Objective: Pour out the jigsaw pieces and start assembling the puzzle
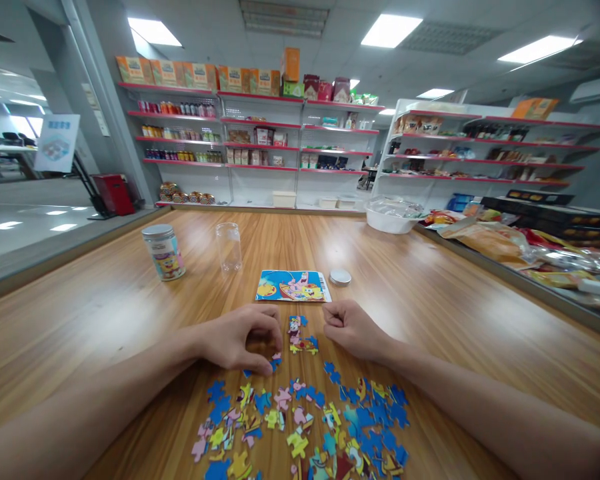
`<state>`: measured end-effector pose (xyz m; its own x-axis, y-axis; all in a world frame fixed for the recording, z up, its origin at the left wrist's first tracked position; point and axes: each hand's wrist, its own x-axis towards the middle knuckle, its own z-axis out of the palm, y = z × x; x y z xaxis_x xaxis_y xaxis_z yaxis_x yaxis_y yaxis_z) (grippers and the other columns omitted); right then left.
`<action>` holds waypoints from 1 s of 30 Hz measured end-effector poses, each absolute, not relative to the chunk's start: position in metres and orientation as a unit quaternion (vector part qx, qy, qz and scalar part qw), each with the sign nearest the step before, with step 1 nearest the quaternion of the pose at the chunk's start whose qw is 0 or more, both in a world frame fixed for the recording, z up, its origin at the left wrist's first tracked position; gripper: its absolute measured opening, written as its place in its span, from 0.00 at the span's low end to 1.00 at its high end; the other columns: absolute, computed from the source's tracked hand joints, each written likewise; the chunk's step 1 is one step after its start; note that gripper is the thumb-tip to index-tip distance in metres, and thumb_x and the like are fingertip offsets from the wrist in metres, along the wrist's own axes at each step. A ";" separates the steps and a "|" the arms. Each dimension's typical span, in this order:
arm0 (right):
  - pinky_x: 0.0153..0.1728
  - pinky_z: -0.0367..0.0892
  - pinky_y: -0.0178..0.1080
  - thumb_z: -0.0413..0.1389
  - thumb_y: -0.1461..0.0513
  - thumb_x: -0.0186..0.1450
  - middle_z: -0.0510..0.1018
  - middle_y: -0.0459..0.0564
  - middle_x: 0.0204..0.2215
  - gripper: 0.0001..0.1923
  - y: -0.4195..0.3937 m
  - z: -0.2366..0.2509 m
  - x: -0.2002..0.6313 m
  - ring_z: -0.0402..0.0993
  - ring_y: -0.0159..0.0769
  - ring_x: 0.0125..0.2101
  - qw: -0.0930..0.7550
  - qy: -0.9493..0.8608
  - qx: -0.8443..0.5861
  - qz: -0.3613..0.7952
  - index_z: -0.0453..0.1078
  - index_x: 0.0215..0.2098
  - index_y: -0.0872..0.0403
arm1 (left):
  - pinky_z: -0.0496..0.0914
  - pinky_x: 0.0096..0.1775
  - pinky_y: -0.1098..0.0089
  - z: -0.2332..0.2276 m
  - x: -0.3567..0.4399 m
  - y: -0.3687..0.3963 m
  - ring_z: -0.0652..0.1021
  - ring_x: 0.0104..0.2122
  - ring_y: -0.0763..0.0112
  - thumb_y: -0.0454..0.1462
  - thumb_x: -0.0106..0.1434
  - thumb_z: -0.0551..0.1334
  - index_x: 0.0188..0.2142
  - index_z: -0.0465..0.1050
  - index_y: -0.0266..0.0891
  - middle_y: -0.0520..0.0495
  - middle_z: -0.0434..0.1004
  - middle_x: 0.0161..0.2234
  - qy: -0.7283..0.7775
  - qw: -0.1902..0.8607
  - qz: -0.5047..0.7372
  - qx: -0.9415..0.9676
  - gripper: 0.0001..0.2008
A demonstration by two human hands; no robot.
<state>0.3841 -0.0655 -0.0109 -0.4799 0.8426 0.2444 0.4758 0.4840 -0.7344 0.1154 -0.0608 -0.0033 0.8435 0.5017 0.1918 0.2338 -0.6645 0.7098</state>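
My left hand (243, 337) is curled with thumb and index fingertip close together on a small pink-and-blue puzzle piece (276, 361). Another blue piece shows partly under its thumb. To the right, my right hand (353, 327) rests as a loose fist on the table, and no piece shows in it. Between the hands lies a small joined section of puzzle (301, 337) with blue, pink and yellow parts. Loose puzzle pieces (300, 417) are spread nearer to me. Just beyond the hands lies a cartoon picture card (293, 287).
On the wooden table (105, 307) stand a printed canister (164, 253) and a clear plastic jar (229, 247) at left. A silver lid (340, 277) lies right of the card. Farther back are a white basin (390, 220) and packaged snacks (500, 243). Stocked shelves (260, 147) line the wall.
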 end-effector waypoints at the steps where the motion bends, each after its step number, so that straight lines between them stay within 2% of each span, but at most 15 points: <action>1: 0.22 0.42 0.35 0.48 0.67 0.51 0.47 0.38 0.18 0.14 -0.066 -0.011 0.384 0.44 0.26 0.21 0.304 -0.808 -0.408 0.298 0.43 0.19 0.52 | 0.66 0.36 0.72 -0.001 0.116 -0.062 0.70 0.34 0.71 0.41 0.56 0.72 0.36 0.76 0.36 0.48 0.69 0.36 0.197 0.343 0.180 0.901 0.13; 5: 0.21 0.41 0.35 0.49 0.68 0.52 0.47 0.38 0.17 0.15 -0.066 -0.013 0.382 0.44 0.26 0.21 0.297 -0.814 -0.408 0.289 0.44 0.19 0.52 | 0.68 0.40 0.70 0.003 0.118 -0.066 0.72 0.36 0.69 0.39 0.58 0.71 0.37 0.78 0.37 0.47 0.71 0.37 0.191 0.342 0.170 0.904 0.09; 8: 0.21 0.43 0.33 0.51 0.68 0.54 0.50 0.38 0.17 0.15 -0.069 -0.014 0.380 0.46 0.25 0.21 0.304 -0.814 -0.397 0.295 0.46 0.19 0.52 | 0.68 0.38 0.71 -0.001 0.121 -0.069 0.72 0.36 0.70 0.39 0.57 0.71 0.36 0.77 0.36 0.47 0.72 0.37 0.207 0.395 0.182 0.877 0.10; 11: 0.20 0.46 0.32 0.55 0.65 0.58 0.55 0.37 0.18 0.09 -0.075 -0.013 0.377 0.50 0.25 0.20 0.316 -0.808 -0.370 0.332 0.58 0.23 0.54 | 0.63 0.28 0.75 -0.009 0.128 -0.073 0.69 0.27 0.75 0.41 0.57 0.70 0.32 0.72 0.34 0.51 0.71 0.28 0.265 0.483 0.215 0.806 0.13; 13: 0.20 0.46 0.32 0.58 0.61 0.61 0.55 0.36 0.17 0.05 -0.080 -0.011 0.373 0.51 0.25 0.18 0.299 -0.814 -0.356 0.348 0.68 0.33 0.56 | 0.58 0.24 0.76 -0.013 0.135 -0.076 0.65 0.22 0.78 0.42 0.58 0.69 0.30 0.71 0.33 0.54 0.67 0.23 0.311 0.492 0.259 0.771 0.14; 15: 0.19 0.46 0.32 0.60 0.58 0.62 0.54 0.35 0.16 0.11 -0.084 -0.009 0.370 0.50 0.25 0.18 0.283 -0.823 -0.342 0.354 0.72 0.40 0.57 | 0.56 0.23 0.76 -0.015 0.141 -0.078 0.63 0.21 0.78 0.43 0.60 0.67 0.30 0.71 0.33 0.55 0.65 0.22 0.343 0.465 0.306 0.757 0.14; 16: 0.19 0.46 0.32 0.60 0.58 0.62 0.54 0.36 0.16 0.11 -0.085 -0.009 0.369 0.50 0.25 0.18 0.278 -0.826 -0.336 0.357 0.73 0.40 0.57 | 0.56 0.23 0.76 -0.016 0.144 -0.079 0.63 0.21 0.78 0.44 0.60 0.67 0.30 0.71 0.33 0.55 0.65 0.21 0.351 0.453 0.322 0.754 0.14; 20: 0.19 0.48 0.32 0.57 0.58 0.65 0.59 0.38 0.16 0.11 -0.083 -0.012 0.367 0.52 0.25 0.18 0.276 -0.812 -0.356 0.372 0.75 0.33 0.58 | 0.57 0.24 0.75 -0.018 0.149 -0.079 0.64 0.22 0.77 0.44 0.62 0.64 0.33 0.74 0.33 0.53 0.68 0.23 0.366 0.421 0.331 0.760 0.14; 23: 0.21 0.49 0.33 0.54 0.58 0.67 0.62 0.40 0.18 0.13 -0.079 -0.013 0.368 0.54 0.26 0.20 0.293 -0.798 -0.385 0.358 0.76 0.32 0.58 | 0.60 0.25 0.73 -0.018 0.148 -0.075 0.66 0.23 0.75 0.41 0.65 0.61 0.38 0.75 0.35 0.51 0.73 0.26 0.404 0.345 0.351 0.771 0.11; 26: 0.24 0.52 0.33 0.52 0.60 0.67 0.66 0.42 0.19 0.15 -0.076 -0.012 0.370 0.57 0.27 0.22 0.301 -0.796 -0.417 0.317 0.74 0.27 0.58 | 0.68 0.36 0.67 -0.017 0.144 -0.073 0.73 0.33 0.68 0.33 0.64 0.57 0.36 0.77 0.37 0.46 0.78 0.33 0.370 0.236 0.372 0.818 0.08; 28: 0.24 0.53 0.34 0.53 0.60 0.66 0.67 0.43 0.20 0.14 -0.075 -0.011 0.371 0.59 0.28 0.23 0.296 -0.794 -0.444 0.293 0.74 0.26 0.58 | 0.69 0.45 0.62 -0.016 0.142 -0.073 0.74 0.40 0.65 0.28 0.63 0.56 0.33 0.77 0.38 0.45 0.79 0.37 0.307 0.192 0.359 0.860 0.11; 30: 0.24 0.53 0.34 0.54 0.60 0.65 0.68 0.44 0.19 0.13 -0.074 -0.011 0.371 0.59 0.28 0.22 0.287 -0.791 -0.461 0.283 0.74 0.26 0.58 | 0.69 0.47 0.61 -0.016 0.141 -0.073 0.74 0.42 0.64 0.26 0.62 0.56 0.33 0.78 0.38 0.45 0.80 0.38 0.271 0.172 0.335 0.886 0.12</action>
<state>0.3707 -0.0743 -0.0108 -0.4106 0.8913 0.1925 0.5662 0.4147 -0.7124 0.1413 -0.0733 -0.0158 0.6293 0.5945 0.5006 0.3643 -0.7946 0.4858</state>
